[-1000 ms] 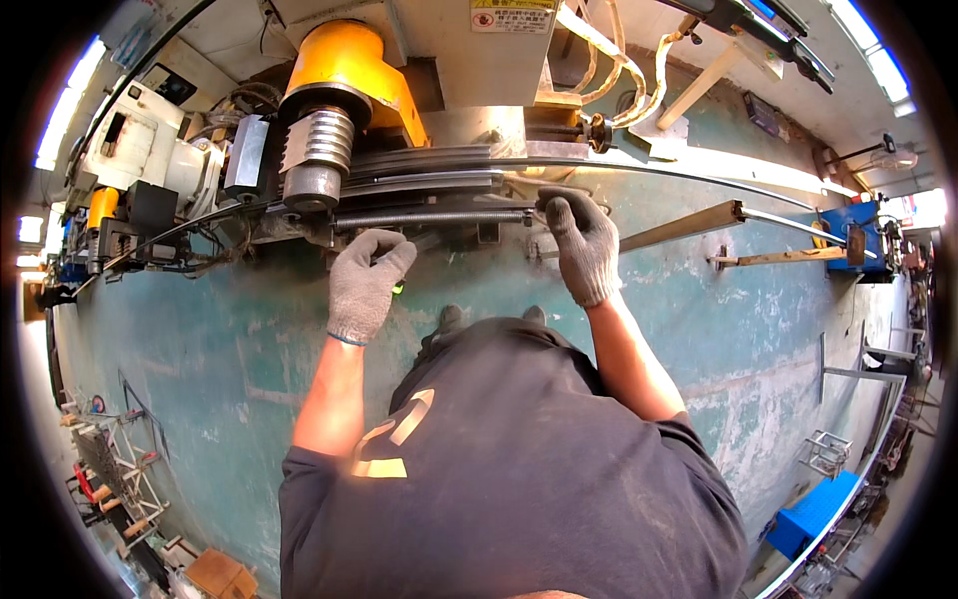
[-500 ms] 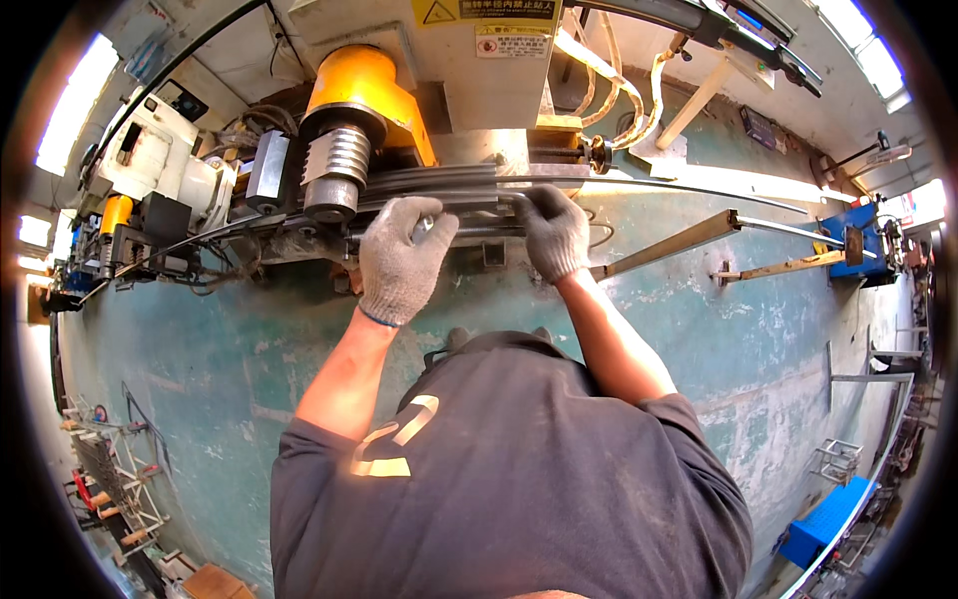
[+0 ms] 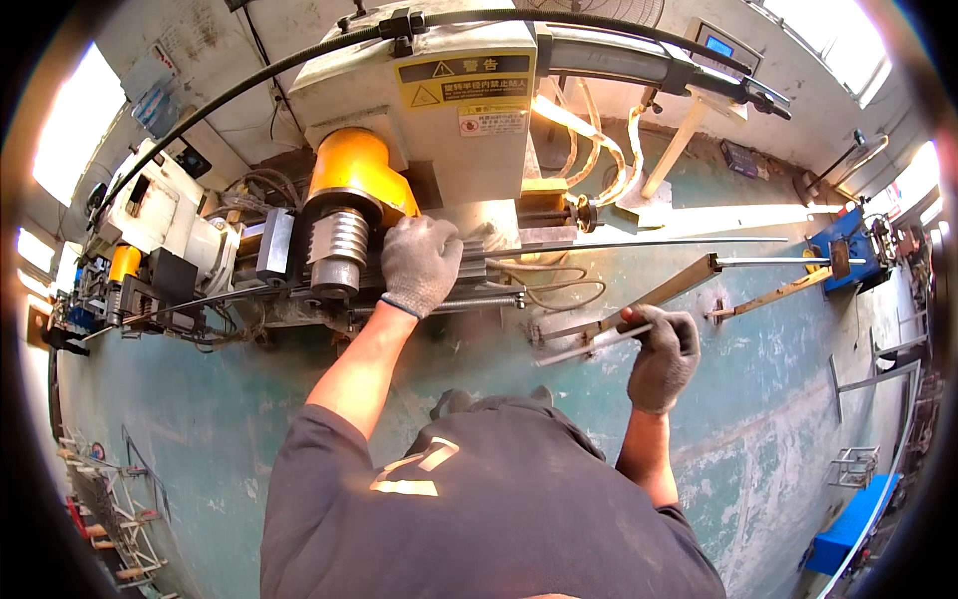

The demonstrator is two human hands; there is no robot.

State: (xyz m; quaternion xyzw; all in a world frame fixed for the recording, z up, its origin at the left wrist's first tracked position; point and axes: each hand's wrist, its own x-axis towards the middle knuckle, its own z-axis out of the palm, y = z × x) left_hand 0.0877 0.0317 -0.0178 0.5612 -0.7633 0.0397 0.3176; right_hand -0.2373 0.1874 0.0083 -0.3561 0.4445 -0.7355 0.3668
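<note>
My left hand [image 3: 422, 265], in a grey knitted work glove, reaches onto the machine beside the yellow cylindrical housing [image 3: 351, 165]. Its fingers curl downward, and what they grip, if anything, is hidden. Just left of it stands the ribbed metal roller [image 3: 340, 245]. Away from the machine, to the right, my gloved right hand [image 3: 664, 361] closes round one end of a thin grey metal rod [image 3: 594, 347]. The rod's free end points left over the floor. Behind it, a long dark bar [image 3: 639, 245] runs rightward from the machine bed.
A pale machine cabinet [image 3: 459, 155] with yellow warning labels rises ahead. An angled metal beam [image 3: 664, 288] and a blue machine [image 3: 848, 245] stand to the right. A cable loop [image 3: 559, 290] hangs by the bed. A blue box [image 3: 853, 524] lies at lower right.
My right hand has moved from the machine bed to the right and nearer me, with the rod now in it. My left hand has shifted towards the yellow housing. The view has tilted up.
</note>
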